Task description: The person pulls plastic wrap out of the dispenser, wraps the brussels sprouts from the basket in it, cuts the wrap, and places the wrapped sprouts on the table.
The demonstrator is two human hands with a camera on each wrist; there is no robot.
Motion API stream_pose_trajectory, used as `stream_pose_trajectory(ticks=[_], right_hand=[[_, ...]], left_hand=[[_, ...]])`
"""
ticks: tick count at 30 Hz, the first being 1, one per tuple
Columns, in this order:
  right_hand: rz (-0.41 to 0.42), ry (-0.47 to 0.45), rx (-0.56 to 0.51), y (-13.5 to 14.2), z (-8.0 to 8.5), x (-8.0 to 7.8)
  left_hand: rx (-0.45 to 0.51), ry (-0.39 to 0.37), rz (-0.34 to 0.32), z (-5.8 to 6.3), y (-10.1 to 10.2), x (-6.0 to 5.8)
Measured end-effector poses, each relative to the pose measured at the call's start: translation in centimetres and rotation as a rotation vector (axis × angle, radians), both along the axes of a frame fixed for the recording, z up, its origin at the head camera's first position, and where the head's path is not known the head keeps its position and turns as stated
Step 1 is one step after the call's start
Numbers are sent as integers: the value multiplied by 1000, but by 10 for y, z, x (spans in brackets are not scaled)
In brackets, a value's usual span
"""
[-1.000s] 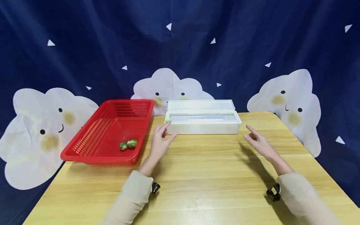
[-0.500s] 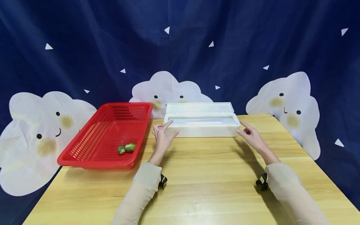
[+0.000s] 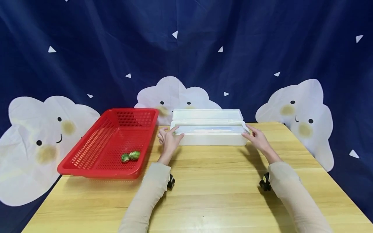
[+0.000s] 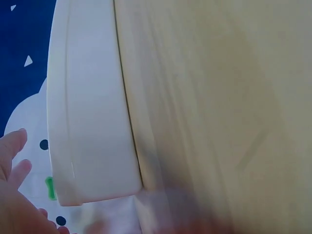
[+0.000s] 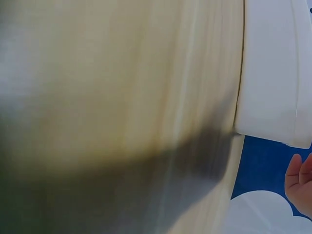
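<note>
A long white box (image 3: 211, 140), which looks like a cling film dispenser, lies across the table with its lid (image 3: 207, 114) raised at the back. Something clear and shiny shows inside. At its left end is my left hand (image 3: 170, 139), thumb and index finger spread near the front corner. The left wrist view shows a green tab (image 4: 50, 188) sticking out from that end, close to the fingers. My right hand (image 3: 258, 139) is at the opposite end, thumb and index finger by the corner. In the right wrist view its fingertips (image 5: 294, 170) appear just off the box's end.
A red perforated basket (image 3: 102, 173) stands on the left, holding two Brussels sprouts (image 3: 129, 157). The wooden table (image 3: 209, 194) runs back to a dark blue curtain (image 3: 201, 55) printed with clouds. Each wrist wears a small black camera.
My right hand has moved left and inward to the box's right end. My left hand has shifted slightly right, staying at the left end. The box, basket and sprouts keep their places.
</note>
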State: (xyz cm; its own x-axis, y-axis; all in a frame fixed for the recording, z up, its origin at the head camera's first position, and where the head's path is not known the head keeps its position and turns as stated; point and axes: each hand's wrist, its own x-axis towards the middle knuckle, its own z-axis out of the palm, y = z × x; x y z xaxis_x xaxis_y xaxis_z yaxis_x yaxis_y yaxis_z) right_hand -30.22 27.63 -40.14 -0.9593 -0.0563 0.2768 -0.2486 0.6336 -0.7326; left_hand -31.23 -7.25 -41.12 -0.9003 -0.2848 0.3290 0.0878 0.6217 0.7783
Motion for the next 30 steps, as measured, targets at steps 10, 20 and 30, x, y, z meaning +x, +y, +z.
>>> stream_pose_trajectory(ticks=[10,20,30], right_hand=[[22,-99,-77,-1,-5,-15],[14,-135,-130,-4,-2,-26],[-30,-185,-121,-6,-4,-37]], left_hand=[[-13,-79,7,-4,3,-16],[17,-74,17,-7,3,-23],[-21,-91,12,-4,1,-28]])
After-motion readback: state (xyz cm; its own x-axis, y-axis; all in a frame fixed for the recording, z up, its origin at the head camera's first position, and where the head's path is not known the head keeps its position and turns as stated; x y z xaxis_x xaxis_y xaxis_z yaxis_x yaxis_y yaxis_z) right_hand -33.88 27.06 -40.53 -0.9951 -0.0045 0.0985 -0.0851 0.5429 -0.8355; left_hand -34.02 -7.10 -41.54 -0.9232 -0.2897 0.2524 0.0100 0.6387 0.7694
